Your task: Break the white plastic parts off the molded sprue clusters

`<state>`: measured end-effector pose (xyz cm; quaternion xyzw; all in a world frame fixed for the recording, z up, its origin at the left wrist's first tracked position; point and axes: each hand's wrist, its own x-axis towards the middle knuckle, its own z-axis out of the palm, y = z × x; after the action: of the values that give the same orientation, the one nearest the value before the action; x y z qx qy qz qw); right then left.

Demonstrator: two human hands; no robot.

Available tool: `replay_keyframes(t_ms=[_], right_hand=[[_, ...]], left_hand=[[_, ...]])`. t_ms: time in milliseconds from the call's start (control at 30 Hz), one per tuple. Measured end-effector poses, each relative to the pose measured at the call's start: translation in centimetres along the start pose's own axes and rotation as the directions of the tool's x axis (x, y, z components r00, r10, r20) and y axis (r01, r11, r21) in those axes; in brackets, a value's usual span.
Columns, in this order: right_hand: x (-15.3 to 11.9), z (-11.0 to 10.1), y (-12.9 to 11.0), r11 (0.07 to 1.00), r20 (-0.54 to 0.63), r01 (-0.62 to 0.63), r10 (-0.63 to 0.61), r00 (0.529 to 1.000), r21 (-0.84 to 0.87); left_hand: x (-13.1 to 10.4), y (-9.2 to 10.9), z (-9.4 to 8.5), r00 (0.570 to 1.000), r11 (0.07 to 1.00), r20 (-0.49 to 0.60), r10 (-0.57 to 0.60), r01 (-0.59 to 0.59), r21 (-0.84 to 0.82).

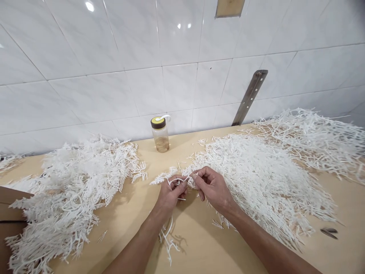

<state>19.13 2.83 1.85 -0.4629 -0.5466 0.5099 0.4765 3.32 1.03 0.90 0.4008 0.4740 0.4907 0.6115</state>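
My left hand [172,192] is closed around a white plastic branch stem [181,179], near the middle of the table. A feathery white sprig [162,177] sticks out to the left beyond its fingers. My right hand [211,186] pinches the stem's right end between thumb and forefinger, so both hands meet over the same piece. Below the left wrist, a bare forked white branch [170,239] hangs or lies over the table; which of these I cannot tell. Just past the right hand spreads a large heap of small white sprigs [265,182].
A pile of fuller white branches [76,190] covers the left side. More bare stems [322,137] lie at the far right. A clear bottle [161,139] with a dark lid stands by the tiled wall, near a metal bracket [251,97]. A cardboard box [13,213] borders the left edge.
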Motion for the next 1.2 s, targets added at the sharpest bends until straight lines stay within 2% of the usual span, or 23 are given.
replay_keyframes(t_ms=[100,267,567,833,1067,1200], right_hand=[[0.10,-0.07,0.22,1.000,0.031,-0.022,0.022,0.999,0.013],[0.32,-0.14,0.74,0.999,0.074,-0.012,0.010,0.997,0.031],[0.26,-0.46,0.56,0.999,0.156,-0.036,0.037,0.987,-0.010],[0.35,-0.49,0.64,0.996,0.092,-0.043,0.049,0.995,-0.073],[0.13,-0.50,0.19,0.992,0.129,-0.074,0.086,0.988,-0.099],[0.09,-0.61,0.15,0.987,0.169,-0.084,0.107,0.980,-0.139]], left_hand=[[0.04,0.08,-0.35,0.998,0.996,0.046,-0.036,0.040,-0.081],[0.25,-0.03,-0.75,0.999,0.985,0.040,-0.030,0.037,-0.167],[0.47,0.11,-0.71,0.996,0.995,0.076,-0.054,0.060,-0.085],[0.00,0.55,-0.60,0.993,0.998,0.115,-0.038,0.043,-0.038],[-0.03,0.52,-0.21,0.999,0.999,-0.010,-0.050,0.050,0.001],[0.03,0.09,-0.04,0.997,0.999,-0.076,0.009,-0.007,0.035]])
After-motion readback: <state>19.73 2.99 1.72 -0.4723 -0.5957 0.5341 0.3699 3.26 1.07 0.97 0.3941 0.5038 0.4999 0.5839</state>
